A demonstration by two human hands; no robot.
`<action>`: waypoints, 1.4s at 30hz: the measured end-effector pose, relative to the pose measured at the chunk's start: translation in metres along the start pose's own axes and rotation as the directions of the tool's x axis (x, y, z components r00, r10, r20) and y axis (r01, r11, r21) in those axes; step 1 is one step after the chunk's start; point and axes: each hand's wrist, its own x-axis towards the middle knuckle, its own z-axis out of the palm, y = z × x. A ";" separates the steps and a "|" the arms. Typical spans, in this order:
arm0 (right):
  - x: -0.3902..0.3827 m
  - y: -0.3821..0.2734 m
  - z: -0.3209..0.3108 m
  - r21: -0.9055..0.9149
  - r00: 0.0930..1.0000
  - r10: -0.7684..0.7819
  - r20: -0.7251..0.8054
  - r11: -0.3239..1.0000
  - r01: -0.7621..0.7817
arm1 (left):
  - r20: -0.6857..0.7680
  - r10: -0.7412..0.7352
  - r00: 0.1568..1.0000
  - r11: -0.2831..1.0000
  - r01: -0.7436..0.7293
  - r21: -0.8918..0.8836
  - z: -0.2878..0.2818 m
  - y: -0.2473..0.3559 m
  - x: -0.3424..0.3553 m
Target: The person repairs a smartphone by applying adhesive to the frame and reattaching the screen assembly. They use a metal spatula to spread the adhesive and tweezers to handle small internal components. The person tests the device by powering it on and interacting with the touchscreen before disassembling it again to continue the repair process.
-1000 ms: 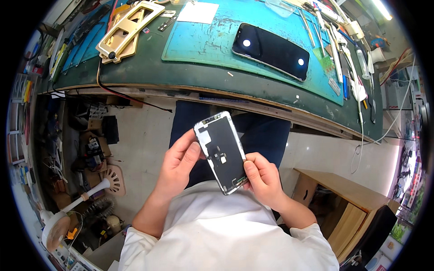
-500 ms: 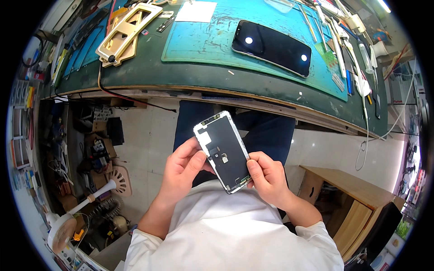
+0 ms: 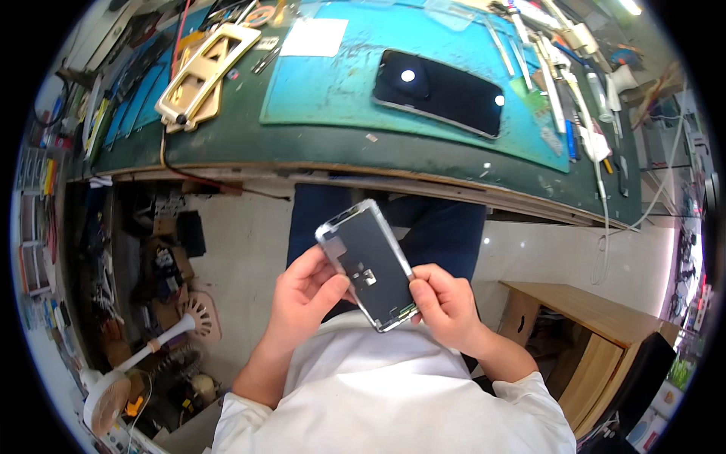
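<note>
Between my two hands, above my lap, is a phone screen assembly with its dark back side facing up. It has a silvery frame and small flex parts near the middle and lower end. My left hand pinches its left edge, thumb on top and fingers underneath. My right hand grips the lower right edge, thumb on the back face. The screen tilts, its top end leaning left toward the bench. On the blue mat lies a phone, dark glass up, with two bright round reflections.
Gold metal holders sit at the bench's left, a white paper on the mat. Several pens, tweezers and a white cable crowd the right side. A white fan stands lower left, a wooden cabinet lower right.
The bench and phone sit slightly lower and further left in view as my head shifts. The screen has tilted a little in my hands; both grips stay the same.
</note>
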 end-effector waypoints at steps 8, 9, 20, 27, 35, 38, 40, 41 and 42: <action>-0.016 -0.025 -0.113 -0.191 0.654 -0.224 -0.723 0.974 0.122 | -0.037 0.021 0.999 0.997 -0.018 0.075 0.007 -0.017 0.003; -0.012 -0.023 -0.147 -0.201 0.540 -0.220 -0.812 0.975 0.096 | -0.088 0.006 0.996 0.994 0.003 0.105 0.006 -0.019 0.005; 0.008 -0.001 -0.373 -0.546 0.535 -0.173 -0.827 0.477 -0.689 | -0.380 -0.072 0.922 0.996 0.087 0.024 -0.044 -0.033 -0.023; 0.074 -0.087 -0.182 -0.876 0.363 -0.843 -0.396 0.465 0.125 | -0.614 0.005 0.789 0.999 0.021 0.036 -0.045 -0.066 -0.067; 0.129 -0.079 -0.004 -0.646 0.629 -0.759 -0.167 0.566 0.512 | -0.857 -0.015 0.515 0.989 -0.120 -0.089 -0.026 -0.039 -0.181; 0.132 -0.091 0.038 -0.565 0.513 -0.857 -0.041 0.444 0.696 | -0.976 0.012 0.218 0.998 -0.067 -0.002 -0.042 -0.044 -0.243; 0.133 -0.097 0.058 -0.521 0.515 -0.857 0.006 0.437 0.733 | -0.927 0.292 -0.235 0.955 0.129 0.268 -0.088 -0.094 -0.305; 0.136 -0.097 0.063 -0.517 0.520 -0.854 0.020 0.436 0.737 | -0.881 0.274 -0.386 0.954 0.224 0.199 -0.106 -0.090 -0.350; 0.138 -0.097 0.067 -0.518 0.523 -0.852 0.034 0.433 0.738 | -0.709 0.492 -0.505 0.868 0.350 0.353 -0.121 -0.089 -0.397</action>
